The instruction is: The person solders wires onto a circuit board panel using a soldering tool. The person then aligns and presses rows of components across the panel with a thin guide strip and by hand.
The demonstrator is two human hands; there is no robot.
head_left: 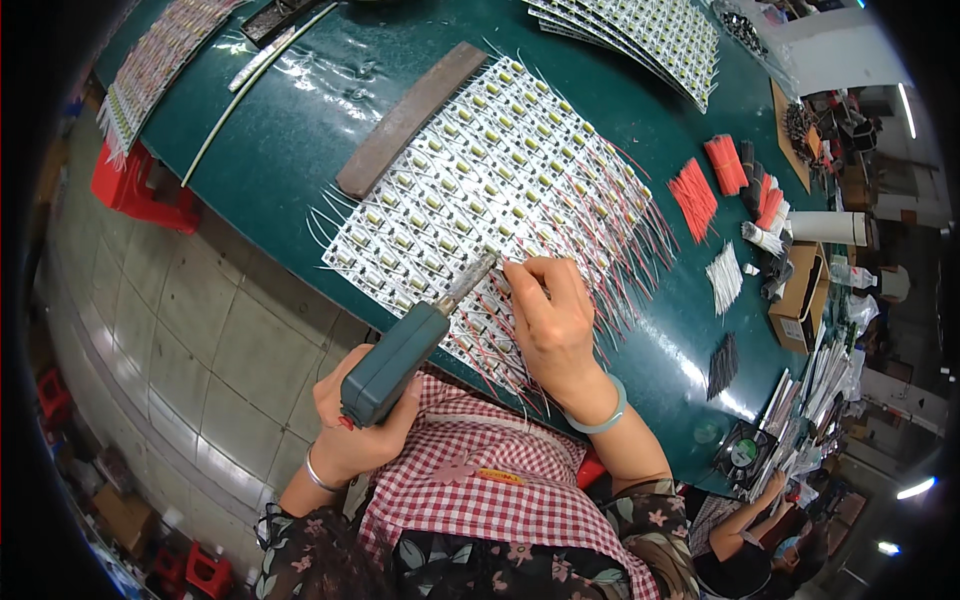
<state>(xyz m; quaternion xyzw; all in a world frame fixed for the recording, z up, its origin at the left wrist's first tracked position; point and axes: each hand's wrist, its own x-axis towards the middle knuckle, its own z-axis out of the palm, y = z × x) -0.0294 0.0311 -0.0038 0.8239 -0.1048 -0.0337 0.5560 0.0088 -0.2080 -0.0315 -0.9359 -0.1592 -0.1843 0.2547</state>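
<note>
My left hand (345, 420) is wrapped round the dark green body of a soldering gun (395, 365). Its metal tip reaches up and right over a sheet of small white circuit boards (440, 205), which carries rows of yellowish parts and many thin wires. Just right of the tip, my right hand (555, 320) is closed in a pinch on a thin wire, mostly hidden by the fingers. Red and white wires (625, 260) spread over the sheet's right side and stick out past its edge. White wires cover its left side.
A brown bar (412, 120) lies along the sheet's upper left edge on the green table (290, 200). More board sheets (645, 35) are stacked at the back. Bundles of red wires (692, 198), white wires (724, 277) and black wires (722, 365) lie right. A co-worker (745, 540) sits lower right.
</note>
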